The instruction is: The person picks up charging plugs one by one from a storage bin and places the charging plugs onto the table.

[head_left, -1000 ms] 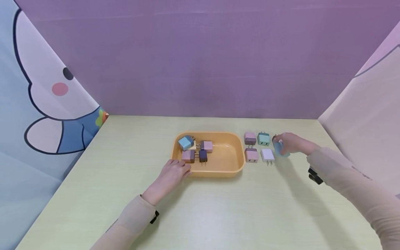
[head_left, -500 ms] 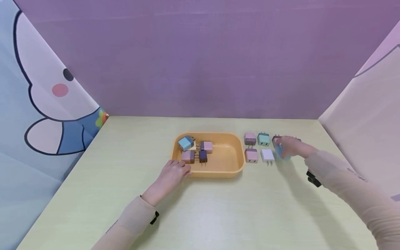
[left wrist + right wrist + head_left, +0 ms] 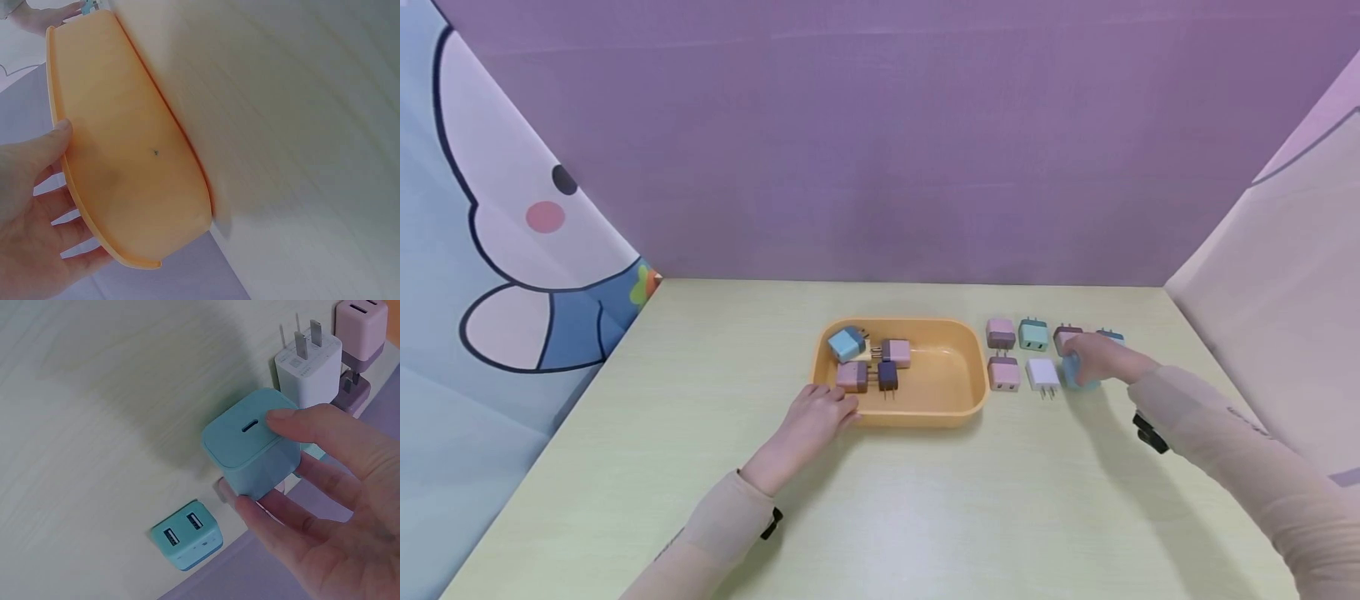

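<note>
In the head view my left hand [image 3: 816, 410] is at the near left corner of an orange tray [image 3: 940, 417]. The left wrist view has its thumb [image 3: 59, 134] on the outer wall and the fingers behind the rim, gripping it. Out to the right, my right hand [image 3: 1103, 358] holds a light-blue plug charger [image 3: 256, 447] with thumb and fingers, its single port facing the wrist camera. The charger's prongs are hidden. Beside it on the table stand a white charger [image 3: 1042, 373] and a teal two-port charger [image 3: 189, 534].
Inside the tray lie a blue charger [image 3: 847, 342], a dark charger [image 3: 887, 375] and several others. Right of it, pink chargers [image 3: 1003, 373], a mint charger [image 3: 1033, 334] and a partly covered blue-edged charger [image 3: 1109, 336] form two rows. A purple backdrop [image 3: 880, 167] rises behind the table.
My right hand has shifted slightly left and nearer with the light-blue charger, uncovering chargers in the back row. The left hand and the tray have stayed in place.
</note>
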Motion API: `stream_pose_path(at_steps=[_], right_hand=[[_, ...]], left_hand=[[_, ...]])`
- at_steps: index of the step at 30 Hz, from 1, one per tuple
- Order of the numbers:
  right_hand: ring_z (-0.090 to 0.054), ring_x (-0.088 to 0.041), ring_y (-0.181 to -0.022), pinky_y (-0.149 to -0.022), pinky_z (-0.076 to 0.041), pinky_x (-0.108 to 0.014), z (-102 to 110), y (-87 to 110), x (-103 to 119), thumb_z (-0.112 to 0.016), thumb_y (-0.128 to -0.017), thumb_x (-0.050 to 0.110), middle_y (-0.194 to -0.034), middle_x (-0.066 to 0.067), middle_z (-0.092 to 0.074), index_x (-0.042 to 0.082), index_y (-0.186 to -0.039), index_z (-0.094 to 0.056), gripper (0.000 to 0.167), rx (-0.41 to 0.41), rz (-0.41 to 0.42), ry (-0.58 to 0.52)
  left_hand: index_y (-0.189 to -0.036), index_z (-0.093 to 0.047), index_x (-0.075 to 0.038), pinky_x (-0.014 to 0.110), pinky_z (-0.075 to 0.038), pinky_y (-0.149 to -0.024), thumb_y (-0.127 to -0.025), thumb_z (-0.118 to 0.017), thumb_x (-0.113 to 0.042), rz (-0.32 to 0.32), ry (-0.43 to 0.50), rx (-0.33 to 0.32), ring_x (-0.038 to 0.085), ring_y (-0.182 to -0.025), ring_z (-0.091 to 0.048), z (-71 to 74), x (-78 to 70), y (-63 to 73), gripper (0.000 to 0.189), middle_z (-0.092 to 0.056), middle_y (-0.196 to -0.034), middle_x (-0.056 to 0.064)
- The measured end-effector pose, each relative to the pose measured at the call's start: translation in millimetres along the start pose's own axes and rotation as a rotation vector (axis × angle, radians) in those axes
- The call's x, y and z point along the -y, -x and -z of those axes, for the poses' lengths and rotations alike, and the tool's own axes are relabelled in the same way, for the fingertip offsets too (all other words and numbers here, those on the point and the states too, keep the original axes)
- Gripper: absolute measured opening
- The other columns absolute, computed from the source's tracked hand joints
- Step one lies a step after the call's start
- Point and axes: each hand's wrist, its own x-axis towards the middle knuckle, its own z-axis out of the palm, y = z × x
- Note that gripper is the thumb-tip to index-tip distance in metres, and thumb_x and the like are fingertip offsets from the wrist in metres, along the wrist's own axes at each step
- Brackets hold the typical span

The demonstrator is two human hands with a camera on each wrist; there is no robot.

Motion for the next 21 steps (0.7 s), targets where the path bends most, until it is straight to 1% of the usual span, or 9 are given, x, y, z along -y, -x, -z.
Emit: stream_pose_path(at_steps=[4, 7, 9, 13, 21], right_hand=[[-0.054, -0.028, -0.08, -0.073, -0.046, -0.041, -4.6, -1.0, -1.0, -0.065, -0.061, -0.003, -0.098, -0.025, -0.058, -0.013, -0.103, -0.055, 0.045, 0.008, -0.021, 0.01], [-0.055, -0.032, -0.086, -0.076, -0.045, -0.044, -7.2, -2.1, -2.2, -0.066, -0.061, -0.003, -0.1, -0.026, -0.057, -0.014, -0.104, -0.055, 0.046, 0.015, -0.026, 0.018], [-0.055, -0.033, -0.087, -0.075, -0.045, -0.044, -8.9, -2.9, -3.1, -0.066, -0.061, -0.003, -0.101, -0.027, -0.057, -0.014, -0.104, -0.055, 0.046, 0.018, -0.027, 0.019], [-0.055, -0.032, -0.086, -0.074, -0.045, -0.043, -11.1, -3.6, -4.0, -0.065, -0.062, -0.003, -0.101, -0.028, -0.057, -0.014, -0.105, -0.054, 0.045, 0.025, -0.026, 0.019], [-0.053, -0.024, -0.079, -0.069, -0.046, -0.038, -11.9, -6.2, -5.1, -0.065, -0.062, -0.003, -0.103, -0.028, -0.056, -0.013, -0.105, -0.056, 0.045, 0.031, -0.031, 0.027]], left_hand=[[-0.081, -0.064, -0.012, 0.034, -0.043, -0.068, -0.081, -0.063, -0.024, 0.004, 0.003, 0.005, 0.018, -0.069, -0.056, -0.5, -0.2, 0.4, 0.012, -0.062, -0.077, 0.002], [-0.081, -0.064, -0.012, 0.034, -0.042, -0.068, -0.081, -0.063, -0.024, 0.007, 0.002, 0.01, 0.019, -0.069, -0.056, -1.0, -0.3, 0.9, 0.012, -0.061, -0.076, 0.002], [-0.081, -0.063, -0.013, 0.033, -0.042, -0.068, -0.081, -0.063, -0.024, 0.008, 0.001, 0.009, 0.018, -0.069, -0.056, -1.4, -0.3, 1.2, 0.012, -0.061, -0.076, 0.002], [-0.081, -0.063, -0.012, 0.034, -0.042, -0.069, -0.081, -0.063, -0.023, 0.008, 0.0, 0.006, 0.019, -0.069, -0.056, -1.5, -0.5, 1.4, 0.011, -0.061, -0.076, 0.002], [-0.082, -0.064, -0.012, 0.033, -0.043, -0.069, -0.08, -0.064, -0.024, 0.013, 0.004, 0.012, 0.018, -0.069, -0.056, -1.1, -0.3, 1.4, 0.012, -0.062, -0.077, 0.002]])
